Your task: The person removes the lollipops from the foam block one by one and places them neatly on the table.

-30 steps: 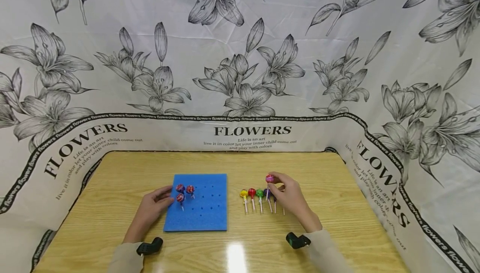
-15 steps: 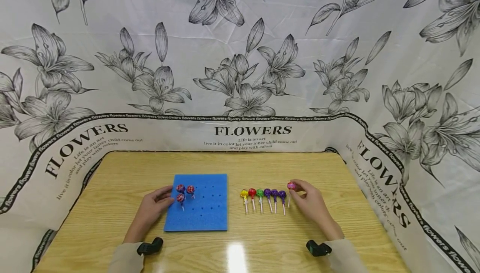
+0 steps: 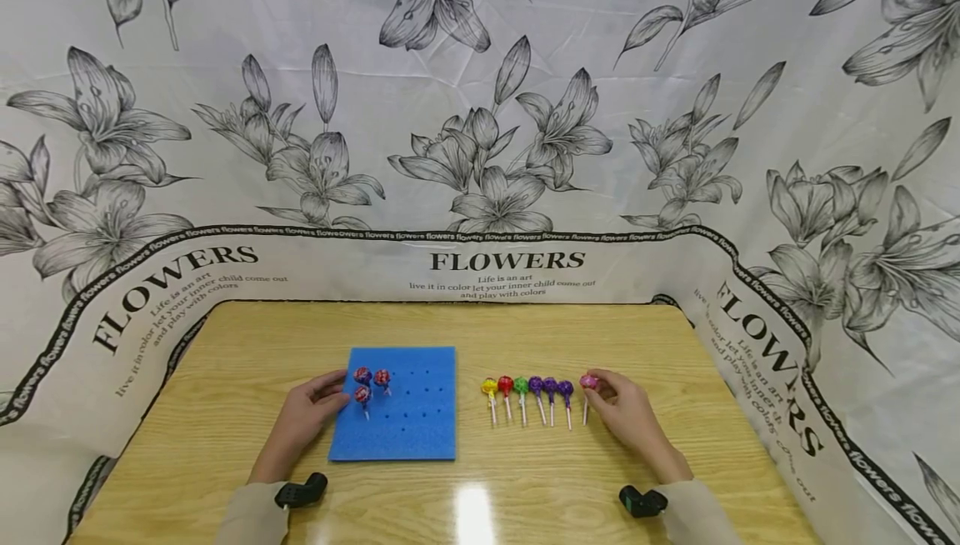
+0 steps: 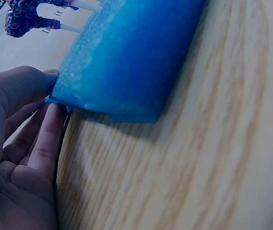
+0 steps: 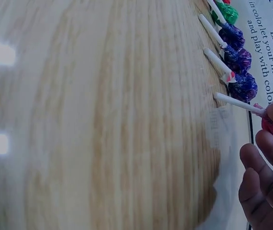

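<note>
My left hand (image 3: 303,416) pinches the left edge of a blue foam board (image 3: 420,445), thumb on top and fingers low at its side; the left wrist view shows this thumb (image 4: 26,84) at the board's corner. Three red-and-purple lollipops (image 3: 382,377) stand upright in the board near that hand, and small holes dot the rest. My right hand (image 3: 626,412) holds a pink lollipop (image 3: 588,382) by its head between thumb and fingers, stick pointing down at the table. Beside it, in the right wrist view, purple lollipops (image 5: 244,87) lie with their white sticks toward me.
Left of the pink lollipop runs a row on the wooden table (image 3: 375,512): a yellow lollipop (image 3: 489,387), a red lollipop (image 3: 506,384), a green lollipop (image 3: 521,387) and three purple ones. A flower-printed cloth (image 3: 495,278) hangs around the table's back and sides.
My right hand has carried the pink lollipop rightward from above the purple ones and lowered it to the row's right end. My left hand stays at the board's edge.
</note>
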Motion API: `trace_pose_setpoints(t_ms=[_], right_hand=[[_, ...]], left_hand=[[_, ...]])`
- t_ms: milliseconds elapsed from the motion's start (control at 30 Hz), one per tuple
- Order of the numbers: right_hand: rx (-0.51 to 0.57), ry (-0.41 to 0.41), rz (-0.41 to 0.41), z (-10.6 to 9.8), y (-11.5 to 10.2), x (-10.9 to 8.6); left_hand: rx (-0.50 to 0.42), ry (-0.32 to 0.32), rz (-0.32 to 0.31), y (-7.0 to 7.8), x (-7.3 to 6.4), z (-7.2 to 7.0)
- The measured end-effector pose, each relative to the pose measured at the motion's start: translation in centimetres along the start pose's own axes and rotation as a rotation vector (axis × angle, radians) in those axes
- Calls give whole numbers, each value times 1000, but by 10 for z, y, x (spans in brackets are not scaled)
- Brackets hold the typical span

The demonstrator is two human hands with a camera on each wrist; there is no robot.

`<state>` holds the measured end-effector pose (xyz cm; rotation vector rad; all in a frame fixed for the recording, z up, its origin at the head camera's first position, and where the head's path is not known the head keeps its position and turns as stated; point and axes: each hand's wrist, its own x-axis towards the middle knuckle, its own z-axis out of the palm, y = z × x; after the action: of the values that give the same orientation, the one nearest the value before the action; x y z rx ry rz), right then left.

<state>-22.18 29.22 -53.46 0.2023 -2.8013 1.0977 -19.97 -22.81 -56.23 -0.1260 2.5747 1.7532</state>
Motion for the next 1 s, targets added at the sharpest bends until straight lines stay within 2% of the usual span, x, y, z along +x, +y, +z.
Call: trace_pose_setpoints(t_ms=[267, 633, 1000], right_hand=[[3, -46, 57, 1, 2, 3], [-1, -107, 113, 1, 3, 8], [-26, -124, 108, 5, 7, 12]], left_hand=[[-12, -1, -14, -2, 3, 0], [-7, -10, 0, -2, 2, -2], [-15, -9, -10, -2, 1, -2]])
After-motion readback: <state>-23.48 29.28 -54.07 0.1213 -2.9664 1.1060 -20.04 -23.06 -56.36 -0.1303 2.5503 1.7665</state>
